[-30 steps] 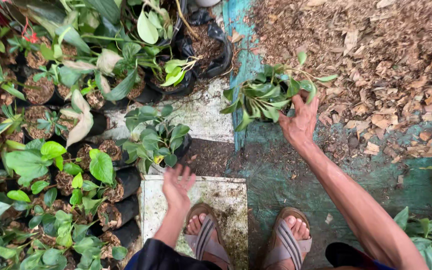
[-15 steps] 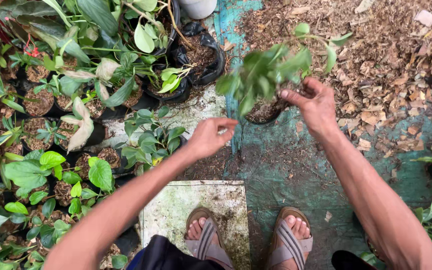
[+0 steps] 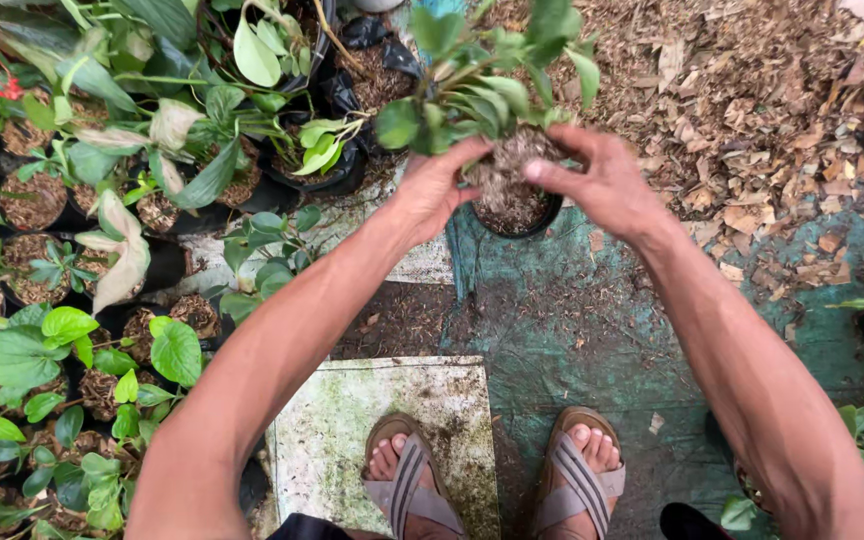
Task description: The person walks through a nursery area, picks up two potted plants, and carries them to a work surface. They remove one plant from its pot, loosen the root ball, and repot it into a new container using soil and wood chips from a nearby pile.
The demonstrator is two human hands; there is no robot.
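Observation:
A small green-leaved plant (image 3: pixel 482 75) with a clump of roots and soil (image 3: pixel 508 175) hangs in the air in front of me. My left hand (image 3: pixel 432 190) grips the clump from the left, and my right hand (image 3: pixel 607 185) grips it from the right. Directly under the clump sits a black pot (image 3: pixel 520 220) on the green tarp (image 3: pixel 572 320). The root ball reaches down to the pot's mouth; whether it touches the pot I cannot tell.
Several potted green plants (image 3: pixel 102 300) in black pots crowd the left side. A heap of dry bark and leaf chips (image 3: pixel 752 100) covers the upper right. My sandalled feet (image 3: pixel 492 480) stand on a mossy slab (image 3: pixel 382 420) and the tarp.
My right hand has lifted the plant up and toward me. My left hand has risen from near my knees and taken hold of the root clump.

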